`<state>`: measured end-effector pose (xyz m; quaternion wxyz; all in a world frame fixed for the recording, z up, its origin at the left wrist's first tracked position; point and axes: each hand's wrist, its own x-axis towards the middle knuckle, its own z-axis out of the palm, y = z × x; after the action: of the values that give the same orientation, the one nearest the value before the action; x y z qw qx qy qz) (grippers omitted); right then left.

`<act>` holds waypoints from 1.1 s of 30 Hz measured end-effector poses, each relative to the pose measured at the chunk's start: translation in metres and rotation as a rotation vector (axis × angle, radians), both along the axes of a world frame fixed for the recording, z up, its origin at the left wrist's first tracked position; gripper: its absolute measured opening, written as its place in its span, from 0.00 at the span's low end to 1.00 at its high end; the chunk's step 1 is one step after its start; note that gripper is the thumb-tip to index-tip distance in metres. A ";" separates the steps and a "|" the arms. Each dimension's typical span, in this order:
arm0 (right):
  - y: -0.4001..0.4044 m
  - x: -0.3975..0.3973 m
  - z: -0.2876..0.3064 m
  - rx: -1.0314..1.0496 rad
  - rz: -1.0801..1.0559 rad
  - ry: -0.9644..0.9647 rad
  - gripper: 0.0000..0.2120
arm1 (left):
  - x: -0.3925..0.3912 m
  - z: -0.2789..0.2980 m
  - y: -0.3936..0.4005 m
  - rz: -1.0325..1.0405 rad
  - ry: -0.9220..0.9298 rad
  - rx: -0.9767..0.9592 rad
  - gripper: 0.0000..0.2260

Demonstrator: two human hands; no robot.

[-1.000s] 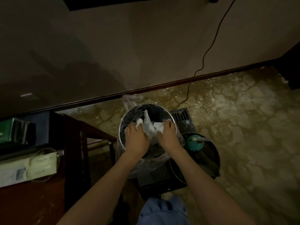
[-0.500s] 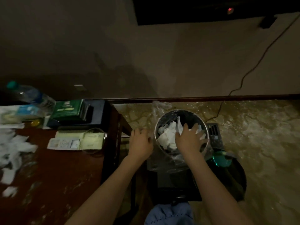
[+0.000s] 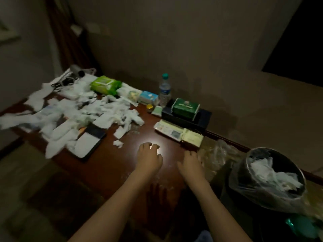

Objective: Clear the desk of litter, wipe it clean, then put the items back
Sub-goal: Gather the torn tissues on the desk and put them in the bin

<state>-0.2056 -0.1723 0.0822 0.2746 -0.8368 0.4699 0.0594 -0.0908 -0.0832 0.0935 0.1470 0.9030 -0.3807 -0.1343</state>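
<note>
Dim surface (image 3: 108, 165): tissue litter (image 3: 73, 109) heaped at 10 o'clock; bin (image 3: 267, 179) at 3 o'clock part-filled. Left hand (image 3: 149, 158) and right hand (image 3: 191, 163) loosely spread, empty. Wiping not begun.

Room is dim from my feed. A plain beige wall (image 3: 174, 41) fills the back; a dark wooden panel (image 3: 70, 41) runs up its left side beside a paler wall (image 3: 26, 49). Black opening (image 3: 300, 41) at upper right. One bright glare spot (image 3: 160, 149) on the reddish-brown wood surface (image 3: 111, 165). Floor at lower left is blurred.
</note>
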 end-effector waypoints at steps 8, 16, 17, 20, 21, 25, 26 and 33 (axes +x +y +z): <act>0.131 0.104 0.022 -0.093 0.208 -0.033 0.23 | 0.091 0.014 0.164 0.203 0.006 0.038 0.19; 0.164 0.170 0.024 -0.152 0.313 -0.078 0.24 | 0.143 0.002 0.216 0.297 0.062 0.019 0.19; 0.164 0.177 0.021 -0.146 0.307 -0.084 0.24 | 0.150 -0.001 0.219 0.303 0.069 0.028 0.19; 0.161 0.200 0.009 -0.119 0.298 -0.069 0.25 | 0.176 -0.014 0.223 0.318 0.086 0.072 0.19; 0.160 0.209 0.004 -0.109 0.298 -0.060 0.25 | 0.188 -0.019 0.223 0.320 0.087 0.084 0.19; 0.152 0.255 -0.026 -0.051 0.310 -0.067 0.26 | 0.241 -0.040 0.213 0.335 0.097 0.126 0.19; 0.149 0.269 -0.033 -0.032 0.323 -0.066 0.25 | 0.255 -0.045 0.209 0.344 0.100 0.135 0.19; 0.122 0.336 -0.064 0.063 0.299 -0.039 0.24 | 0.337 -0.070 0.179 0.433 0.145 0.158 0.21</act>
<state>0.1304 -0.0505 0.0186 0.2979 -0.8894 0.3326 0.0981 0.2463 0.0960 0.0230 0.1282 0.9602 -0.1549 -0.1937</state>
